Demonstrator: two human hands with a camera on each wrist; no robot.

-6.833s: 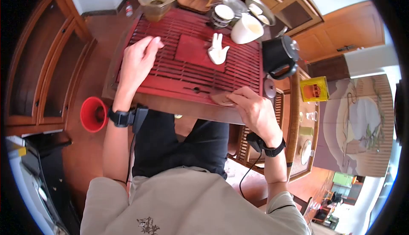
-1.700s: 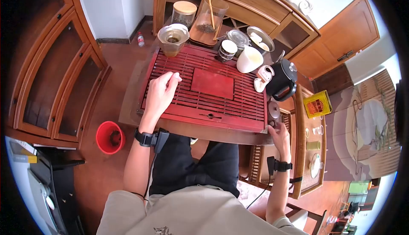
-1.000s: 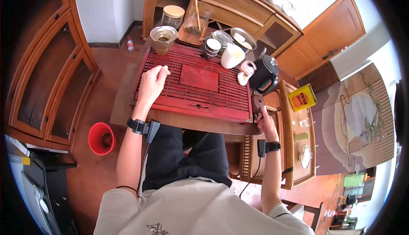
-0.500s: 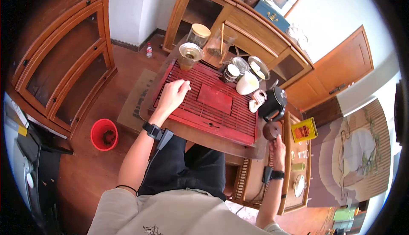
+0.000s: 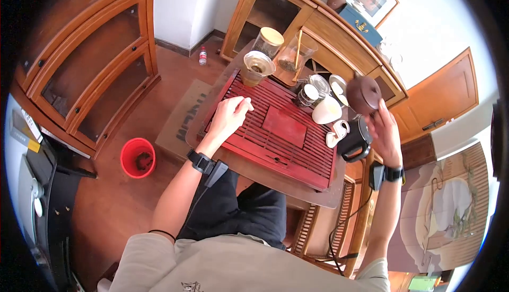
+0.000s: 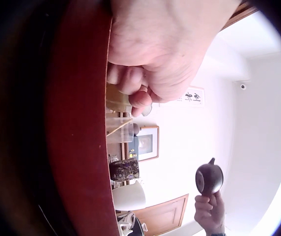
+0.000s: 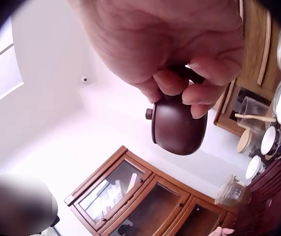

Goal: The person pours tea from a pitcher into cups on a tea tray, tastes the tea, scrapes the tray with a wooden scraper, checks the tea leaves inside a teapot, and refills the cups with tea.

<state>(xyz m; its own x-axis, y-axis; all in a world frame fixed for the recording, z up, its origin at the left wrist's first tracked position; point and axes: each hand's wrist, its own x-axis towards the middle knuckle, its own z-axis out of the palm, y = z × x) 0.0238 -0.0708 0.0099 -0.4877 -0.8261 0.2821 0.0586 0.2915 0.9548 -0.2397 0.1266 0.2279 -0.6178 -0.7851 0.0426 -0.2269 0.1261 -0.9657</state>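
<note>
My right hand (image 5: 385,133) grips a dark brown clay teapot (image 5: 363,95) by its handle, high above the right back of the table. In the right wrist view the fingers curl round the handle, and the teapot (image 7: 180,127) hangs with its lid knob pointing left. From the left wrist, the teapot (image 6: 210,178) shows against the white wall, spout up. My left hand (image 5: 229,118) rests at the left side of the red slatted tea tray (image 5: 284,126), fingers loosely curled and holding nothing.
By the tray's right edge stand a black kettle (image 5: 354,138), a white hand-shaped ornament (image 5: 333,138) and a white pitcher (image 5: 326,111). Dark patterned cups (image 5: 307,96) and a strainer-topped glass vessel (image 5: 257,70) are at the back. A red bin (image 5: 138,158) stands on the floor.
My right hand has gone from the tray's front to the teapot beside it, gripped the handle and lifted it high. The white ornament has moved from mid-tray to beside the kettle.
</note>
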